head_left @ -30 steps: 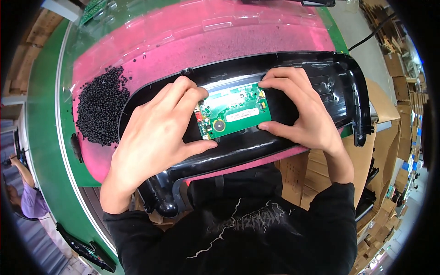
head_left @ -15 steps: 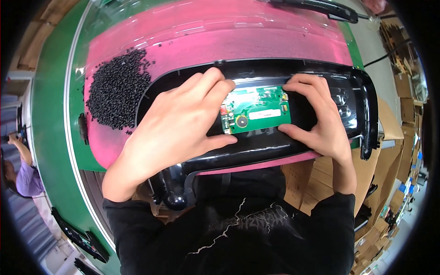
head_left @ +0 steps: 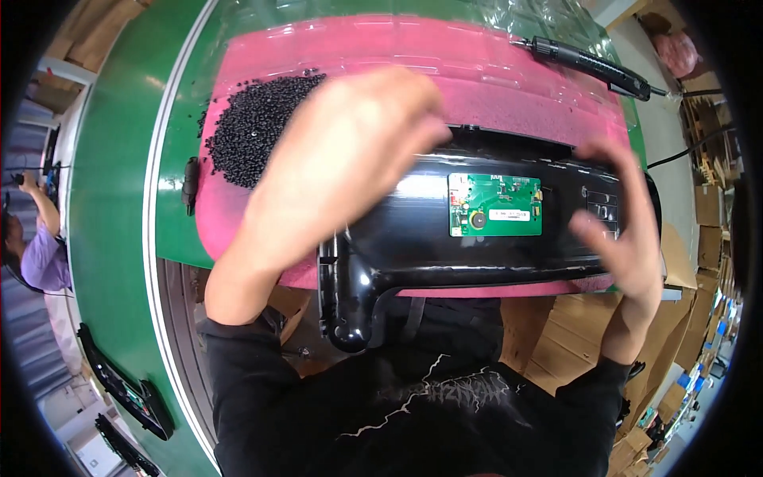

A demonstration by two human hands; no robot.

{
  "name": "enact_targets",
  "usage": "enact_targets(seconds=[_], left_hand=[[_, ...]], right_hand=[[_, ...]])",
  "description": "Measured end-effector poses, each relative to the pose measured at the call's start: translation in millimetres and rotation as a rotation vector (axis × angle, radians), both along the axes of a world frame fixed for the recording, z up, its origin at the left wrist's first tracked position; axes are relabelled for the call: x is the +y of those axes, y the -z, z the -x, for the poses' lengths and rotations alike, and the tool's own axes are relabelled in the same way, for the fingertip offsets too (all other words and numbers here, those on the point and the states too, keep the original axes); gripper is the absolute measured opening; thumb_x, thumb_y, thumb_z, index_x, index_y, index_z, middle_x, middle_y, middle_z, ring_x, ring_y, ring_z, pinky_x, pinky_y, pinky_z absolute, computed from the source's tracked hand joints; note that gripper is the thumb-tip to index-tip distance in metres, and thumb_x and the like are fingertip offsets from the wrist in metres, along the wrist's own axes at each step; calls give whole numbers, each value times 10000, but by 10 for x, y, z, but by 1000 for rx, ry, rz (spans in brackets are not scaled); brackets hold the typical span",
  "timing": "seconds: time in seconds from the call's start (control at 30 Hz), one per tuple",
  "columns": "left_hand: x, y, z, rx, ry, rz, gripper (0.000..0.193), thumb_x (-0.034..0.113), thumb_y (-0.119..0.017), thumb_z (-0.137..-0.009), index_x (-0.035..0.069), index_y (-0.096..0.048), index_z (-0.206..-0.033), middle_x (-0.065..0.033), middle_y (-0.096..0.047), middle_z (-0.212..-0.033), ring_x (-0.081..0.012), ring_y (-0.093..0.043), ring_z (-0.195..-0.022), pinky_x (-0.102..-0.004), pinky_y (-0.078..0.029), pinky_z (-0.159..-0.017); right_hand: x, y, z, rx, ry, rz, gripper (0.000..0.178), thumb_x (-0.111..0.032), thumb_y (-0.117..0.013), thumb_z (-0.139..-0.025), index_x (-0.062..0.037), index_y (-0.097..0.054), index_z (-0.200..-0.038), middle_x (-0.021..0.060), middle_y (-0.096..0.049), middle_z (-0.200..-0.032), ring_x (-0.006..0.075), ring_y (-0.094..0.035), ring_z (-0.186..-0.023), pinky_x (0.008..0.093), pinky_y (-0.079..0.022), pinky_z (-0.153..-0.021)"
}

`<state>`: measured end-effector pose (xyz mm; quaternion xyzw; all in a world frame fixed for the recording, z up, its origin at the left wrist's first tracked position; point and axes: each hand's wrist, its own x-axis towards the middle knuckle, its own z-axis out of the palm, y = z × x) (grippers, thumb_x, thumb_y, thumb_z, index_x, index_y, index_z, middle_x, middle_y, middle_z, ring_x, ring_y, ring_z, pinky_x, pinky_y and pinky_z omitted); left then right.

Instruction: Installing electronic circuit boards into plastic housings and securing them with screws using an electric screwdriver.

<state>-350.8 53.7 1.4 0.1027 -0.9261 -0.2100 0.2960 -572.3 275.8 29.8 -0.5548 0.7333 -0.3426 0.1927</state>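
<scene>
A green circuit board (head_left: 497,222) lies flat inside a glossy black plastic housing (head_left: 413,254), with neither hand touching it. My left hand (head_left: 358,127) is raised over the housing's far left part, close to a heap of small black pieces (head_left: 248,131); motion smears its fingers and I cannot see anything held. To the right of the board, my right hand (head_left: 632,230) hovers with thumb and fingers apart and nothing between them. A black electric screwdriver (head_left: 588,66) lies at the far right of the pink mat.
The pink mat (head_left: 358,44) on the green table (head_left: 119,175) carries clear plastic sheeting (head_left: 509,20) at its far side. A small dark part (head_left: 190,184) sits left of the mat. Black mouldings (head_left: 127,389) lie at lower left; cardboard (head_left: 580,326) stands at right. Another person (head_left: 44,246) is far left.
Both hands have let go of the circuit board: the left rose up and away, the right drew off to the right. In the picture, housing and board sit further right; the view has shifted too.
</scene>
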Motion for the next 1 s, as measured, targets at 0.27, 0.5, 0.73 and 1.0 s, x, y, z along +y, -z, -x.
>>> enact_targets(seconds=[0.27, 0.5, 0.73, 1.0], left_hand=[[-581, 258, -88, -253, -197, 53, 224, -1, -708, -751, -30, -702, -973, -184, -685, -916, -343, -668, -820, -404, -524, -742], [-498, 240, 0, -276, -307, 20, 118, -22, -653, -770, -35, -657, -887, -224, -673, -830, -405, -659, -853, -453, -508, -758], [-383, 111, 14, -182, -284, 16, 91, -17, -524, -911, -40, -536, -998, -259, -651, -943, -429, -643, -948, -477, -505, -790], [147, 56, 75, 40, 279, -446, 477, -65, -616, -913, 22, -316, -1272, -76, -577, -841, -130, -602, -769, -277, -498, -780]], right_hand=[[-1187, 35, 1071, 167, 435, -186, 564, -425, -600, -956, 21, -490, -1284, 65, -626, -673, 157, -604, -558, 298, -488, -517], [-1224, 246, 987, -141, 374, 224, 526, -489, -545, -966, -27, -522, -1215, 49, -616, -775, 127, -576, -594, 300, -477, -556], [-841, -311, -181, -391, 136, 957, 557, -193, -558, -942, 10, -345, -1415, 190, -618, -1118, 177, -645, -805, 267, -548, -602], [-654, -321, -410, -1051, -329, 737, 296, -315, -502, -1001, -50, -463, -1127, -44, -464, -752, 72, -437, -643, 266, -384, -707]])
